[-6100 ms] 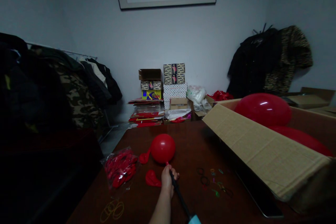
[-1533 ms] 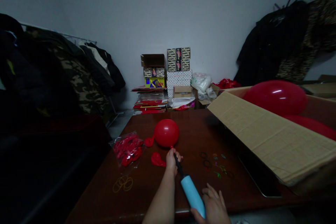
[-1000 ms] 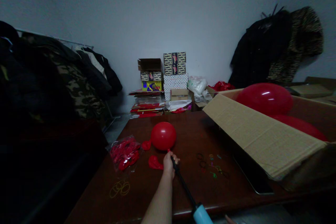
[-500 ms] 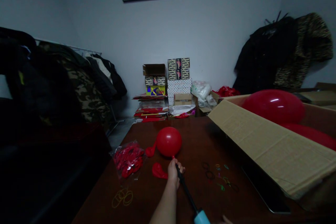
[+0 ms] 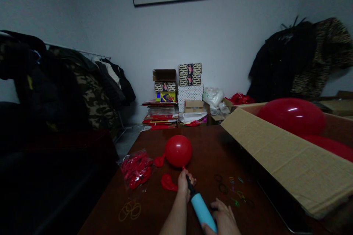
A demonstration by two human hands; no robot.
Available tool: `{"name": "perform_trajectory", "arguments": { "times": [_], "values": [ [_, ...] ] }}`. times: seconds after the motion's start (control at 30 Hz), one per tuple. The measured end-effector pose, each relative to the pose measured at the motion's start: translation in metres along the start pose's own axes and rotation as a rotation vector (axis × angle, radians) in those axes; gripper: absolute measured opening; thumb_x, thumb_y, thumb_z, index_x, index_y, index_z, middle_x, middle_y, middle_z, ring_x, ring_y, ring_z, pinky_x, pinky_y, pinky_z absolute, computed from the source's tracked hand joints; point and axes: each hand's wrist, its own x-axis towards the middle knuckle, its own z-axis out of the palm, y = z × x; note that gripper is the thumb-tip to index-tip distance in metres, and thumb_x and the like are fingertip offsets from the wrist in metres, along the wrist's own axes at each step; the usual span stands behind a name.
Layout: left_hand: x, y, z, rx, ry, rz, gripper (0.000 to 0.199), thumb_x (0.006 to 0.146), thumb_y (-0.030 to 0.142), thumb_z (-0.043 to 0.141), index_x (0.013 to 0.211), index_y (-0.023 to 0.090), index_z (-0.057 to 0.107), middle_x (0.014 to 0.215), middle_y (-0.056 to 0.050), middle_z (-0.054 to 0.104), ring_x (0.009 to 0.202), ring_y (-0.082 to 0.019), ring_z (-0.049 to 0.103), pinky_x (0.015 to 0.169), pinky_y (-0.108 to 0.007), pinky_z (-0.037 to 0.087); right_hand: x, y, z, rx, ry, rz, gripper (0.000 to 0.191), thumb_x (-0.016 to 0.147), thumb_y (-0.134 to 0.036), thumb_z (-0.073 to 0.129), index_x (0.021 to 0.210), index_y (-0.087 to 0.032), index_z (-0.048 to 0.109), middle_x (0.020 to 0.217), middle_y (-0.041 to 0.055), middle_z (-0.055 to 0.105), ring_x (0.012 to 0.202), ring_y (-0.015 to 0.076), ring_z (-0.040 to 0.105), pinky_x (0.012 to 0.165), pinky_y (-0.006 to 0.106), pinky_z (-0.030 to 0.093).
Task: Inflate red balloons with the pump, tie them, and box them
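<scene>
A partly inflated red balloon [image 5: 178, 151] sits at the tip of a hand balloon pump [image 5: 203, 211] with a light blue barrel and a black front end. My left hand [image 5: 184, 183] is closed around the pump's black front end and the balloon's neck. Low in the view, my right hand [image 5: 222, 217] is at the rear of the blue barrel, thumb on one side and loosely bent fingers on the other. Left of the balloon lie a limp red balloon [image 5: 168, 183] and another small one [image 5: 159, 161].
A clear bag of red balloons [image 5: 136, 169] and tan rubber bands [image 5: 130, 210] lie on the table's left side. Small coloured bands [image 5: 239, 195] are scattered on the right. An open cardboard box [image 5: 286, 161] holding large red balloons [image 5: 292, 115] borders the right, above a dark flat device [image 5: 281, 205].
The blue barrel has slid forward along the black rod toward my left hand. My right hand has come up into view with it. The view has tilted slightly upward.
</scene>
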Motion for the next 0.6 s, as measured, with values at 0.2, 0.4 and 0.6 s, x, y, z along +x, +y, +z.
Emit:
{"name": "perform_trajectory", "arguments": {
  "times": [0.2, 0.4, 0.6],
  "values": [
    [0.004, 0.003, 0.0, 0.018, 0.023, -0.053, 0.031, 0.074, 0.042, 0.058, 0.065, 0.022, 0.037, 0.04, 0.01, 0.038, 0.031, -0.007, 0.033, 0.047, -0.026, 0.04, 0.013, -0.013, -0.001, 0.045, 0.014, -0.005, 0.043, 0.069, -0.047, 0.047, 0.093, -0.016, 0.066, 0.127, 0.0114, 0.054, 0.132, 0.031, 0.032, 0.11, 0.052, 0.015],
    [0.002, 0.006, 0.005, 0.137, 0.043, 0.004, 0.03, 0.075, 0.045, 0.055, 0.067, 0.023, 0.036, 0.044, 0.008, 0.041, 0.032, -0.008, 0.034, 0.035, -0.02, 0.025, 0.007, -0.01, 0.001, -0.045, 0.023, 0.036, 0.054, 0.068, -0.053, 0.047, 0.104, -0.015, 0.064, 0.13, 0.0128, 0.052, 0.133, 0.0324, 0.03, 0.11, 0.055, 0.01],
    [0.001, 0.022, 0.021, 0.166, 0.086, 0.044, 0.035, 0.074, 0.051, 0.055, 0.067, 0.023, 0.034, 0.043, 0.009, 0.036, 0.029, -0.007, 0.031, 0.034, -0.019, 0.018, 0.001, -0.018, -0.014, -0.076, -0.035, 0.014, 0.058, 0.064, -0.046, 0.051, 0.107, -0.008, 0.062, 0.129, 0.0195, 0.053, 0.133, 0.0344, 0.029, 0.111, 0.053, 0.01]
  ]
}}
